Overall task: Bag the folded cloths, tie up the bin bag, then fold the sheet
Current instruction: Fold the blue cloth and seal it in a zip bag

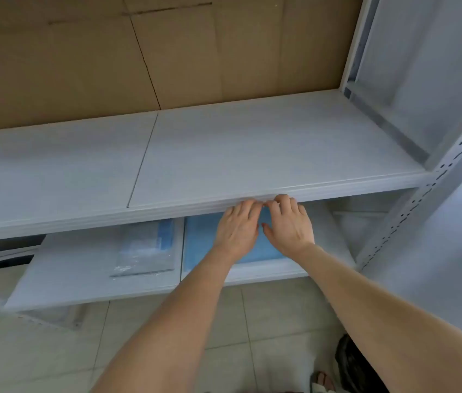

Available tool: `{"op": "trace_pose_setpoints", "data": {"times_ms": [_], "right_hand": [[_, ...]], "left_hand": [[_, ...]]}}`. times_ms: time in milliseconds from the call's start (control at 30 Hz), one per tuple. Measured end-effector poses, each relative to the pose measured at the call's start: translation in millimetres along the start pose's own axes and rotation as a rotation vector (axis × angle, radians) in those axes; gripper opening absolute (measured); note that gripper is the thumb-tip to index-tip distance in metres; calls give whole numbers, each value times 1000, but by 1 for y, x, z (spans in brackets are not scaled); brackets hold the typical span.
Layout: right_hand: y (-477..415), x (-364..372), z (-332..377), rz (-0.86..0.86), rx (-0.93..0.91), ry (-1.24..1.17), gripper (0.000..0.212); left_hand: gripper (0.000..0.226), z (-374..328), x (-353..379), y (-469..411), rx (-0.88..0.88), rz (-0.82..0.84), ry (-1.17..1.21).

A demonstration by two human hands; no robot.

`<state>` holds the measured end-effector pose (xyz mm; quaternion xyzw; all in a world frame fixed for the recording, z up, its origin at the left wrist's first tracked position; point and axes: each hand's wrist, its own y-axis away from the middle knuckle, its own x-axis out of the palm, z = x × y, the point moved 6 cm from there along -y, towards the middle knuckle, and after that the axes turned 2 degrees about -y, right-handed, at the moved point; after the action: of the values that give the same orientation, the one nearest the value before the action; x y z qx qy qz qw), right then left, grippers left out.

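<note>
A folded blue cloth (204, 245) lies flat on the lower shelf (82, 282) of a grey metal rack. Both my hands hover over its far part, side by side, backs up. My left hand (236, 229) and my right hand (290, 225) meet at the fingertips, right in front of the upper shelf's front lip (167, 214). Their fingers bend downward, and what they touch or hold is hidden. Left of the cloth lies a flat clear plastic bag (143, 251) with something blue showing inside at its far right corner.
The upper shelf (224, 148) is bare, with brown cardboard (110, 58) behind it. A perforated rack post (422, 199) stands at the right. Dark boxes (11, 251) sit at the left of the lower level. Tiled floor (167, 330) lies below, and a dark object (351, 361) lies at bottom right.
</note>
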<state>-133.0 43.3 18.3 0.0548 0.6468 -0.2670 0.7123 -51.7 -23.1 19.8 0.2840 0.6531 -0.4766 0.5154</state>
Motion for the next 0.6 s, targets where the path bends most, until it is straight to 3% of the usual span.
{"op": "trace_pose_setpoints", "data": {"times_ms": [67, 333, 600], "right_hand": [[3, 4, -2, -4, 7, 14, 47], [19, 55, -14, 316, 63, -7, 56], [9, 104, -37, 452, 71, -56, 59]], "left_hand": [[50, -1, 5, 4, 1, 26, 20], [55, 21, 59, 24, -179, 372, 21], [50, 40, 103, 25, -328, 465, 9]]}}
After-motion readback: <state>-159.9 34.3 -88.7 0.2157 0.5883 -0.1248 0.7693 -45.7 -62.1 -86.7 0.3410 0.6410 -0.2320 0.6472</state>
